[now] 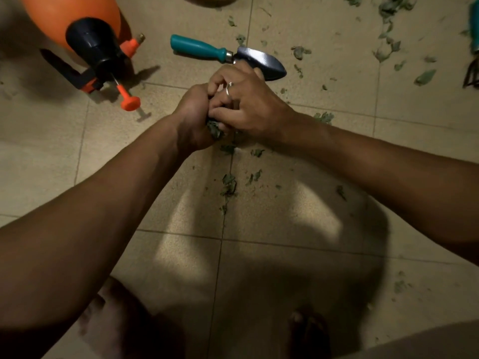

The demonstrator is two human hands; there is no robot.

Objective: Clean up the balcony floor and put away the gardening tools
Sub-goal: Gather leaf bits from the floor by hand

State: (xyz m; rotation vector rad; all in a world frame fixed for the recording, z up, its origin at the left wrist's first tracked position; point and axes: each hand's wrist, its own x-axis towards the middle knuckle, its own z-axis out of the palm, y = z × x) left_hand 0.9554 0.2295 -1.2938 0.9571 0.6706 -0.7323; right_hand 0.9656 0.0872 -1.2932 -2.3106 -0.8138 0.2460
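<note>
Leaf scraps (215,129) sat bunched in the left hand (193,120), whose fingers were curled tight round the clump above the tiled floor (285,268). The right hand (246,104) lay against it, its ringed fingers bent into the fist; whether they pinched any leaves could not be told. More green bits lay scattered over the floor, thickest toward the far right. Just beyond the hands lay a teal-handled trowel (199,47), its blade partly hidden behind the right hand. An orange sprayer (77,29) was at the far left.
</note>
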